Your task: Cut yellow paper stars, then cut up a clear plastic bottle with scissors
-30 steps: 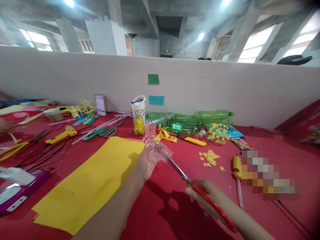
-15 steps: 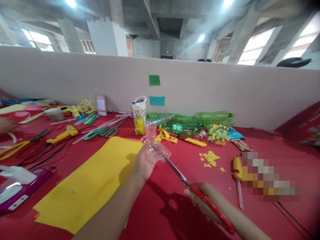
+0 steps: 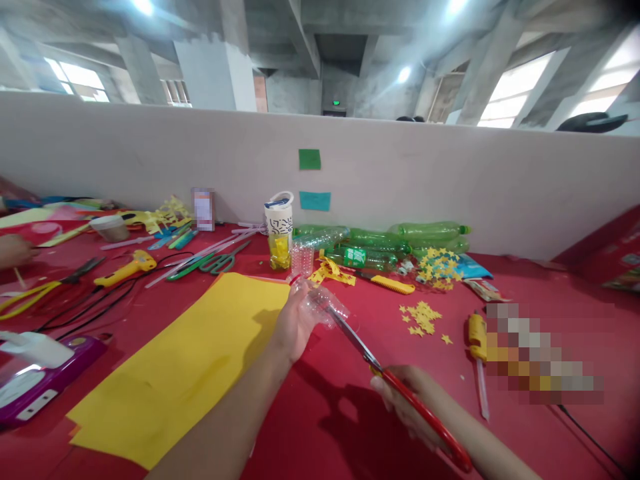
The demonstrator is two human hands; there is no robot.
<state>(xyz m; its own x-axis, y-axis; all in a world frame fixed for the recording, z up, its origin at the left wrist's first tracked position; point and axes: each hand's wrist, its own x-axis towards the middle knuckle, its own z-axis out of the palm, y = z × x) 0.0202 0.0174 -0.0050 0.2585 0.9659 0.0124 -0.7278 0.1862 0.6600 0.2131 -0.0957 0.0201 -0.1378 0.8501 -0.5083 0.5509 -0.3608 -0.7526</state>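
My left hand (image 3: pixel 296 321) is wrapped round a clear plastic bottle piece (image 3: pixel 330 308) with a red ring at its neck. In my right hand (image 3: pixel 407 400) are long red-handled scissors (image 3: pixel 417 408), their blades reaching up and left to the cut edge of the plastic. Whether the blades have closed on the plastic is hard to tell. Yellow paper sheets (image 3: pixel 175 373) lie below and left of my left hand. Small yellow stars (image 3: pixel 423 317) are on the red table to the right of the plastic.
Green bottles (image 3: pixel 375 240), a cup (image 3: pixel 279 223) and a yellow cutter (image 3: pixel 393 284) lie behind my hands. A glue gun (image 3: pixel 477 337) is at right. Pliers (image 3: pixel 55 287), another glue gun (image 3: pixel 125 269) and a purple power strip (image 3: pixel 55 380) are at left, near another person's hand (image 3: pixel 15 250).
My left hand and the clear plastic have shifted slightly right. The scissors stay at the plastic, almost unmoved. At far left, the other person's hand has moved a little.
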